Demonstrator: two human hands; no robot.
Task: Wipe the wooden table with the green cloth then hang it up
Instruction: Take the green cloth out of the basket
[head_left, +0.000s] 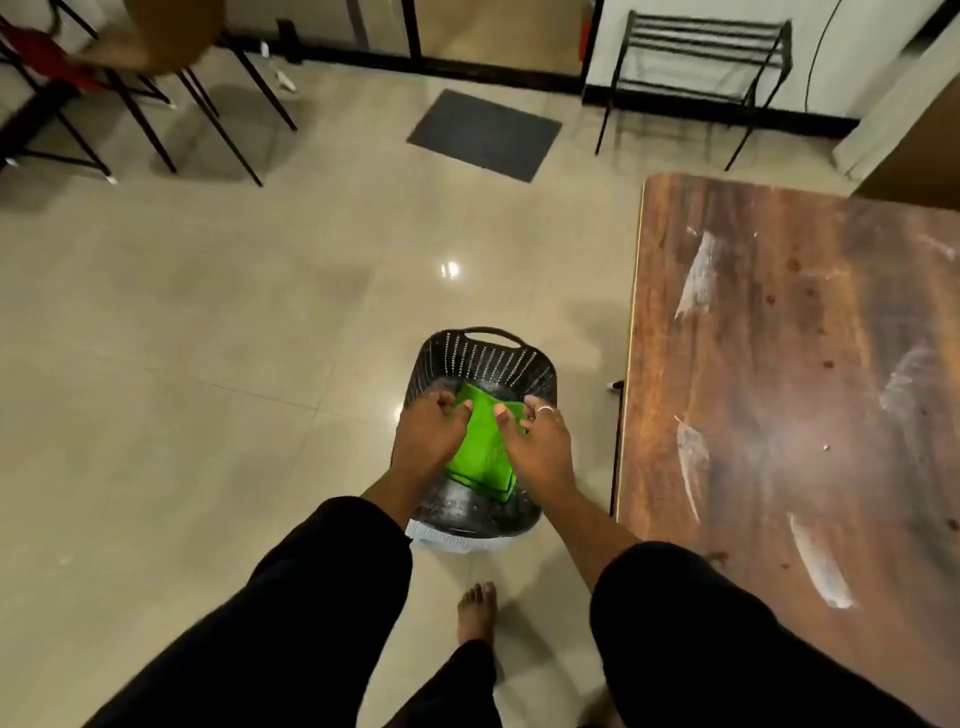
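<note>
step: getting cloth | left hand (428, 434) and right hand (535, 441) pinch green cloth (480, 447) inside black basket (483, 358) | next: lift it, wipe smeared counter (779, 364)

Count on inspection: one green cloth (480, 447); one black perforated basket (483, 358); two hands, left hand (428, 434) and right hand (537, 447); one wooden tabletop (789, 364); one dark floor mat (483, 134); one black metal rack (696, 78); one bare foot (477, 610). Chairs (156, 57) at upper left: apparently two, view blurred.
</note>
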